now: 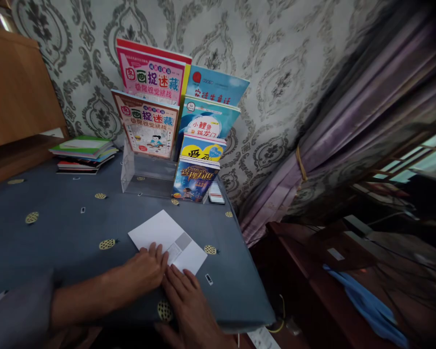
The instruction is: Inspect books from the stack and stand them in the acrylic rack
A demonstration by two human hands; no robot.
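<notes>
A white rectangular paper item (150, 230) lies at an angle on the tablecloth, with a grey block and a small printed square on its face; whether it is a loose sheet or a thin book I cannot tell. My left hand (148, 265) rests on its near edge, fingers bent and slightly apart, fingertips touching the paper. Beside it, my right hand (189, 298) lies palm down with fingers stretched out over the near corner. The two hands almost meet at the fingertips. Neither is wrapped round anything.
Behind the paper, a clear stand (129, 169) holds upright picture books (152, 126) and storybooks (196, 179). A stack of books (85, 148) lies at the back left, near a wooden cabinet (22, 87). The blue-grey tablecloth (236, 281) ends on the right, before a purple curtain (276, 194).
</notes>
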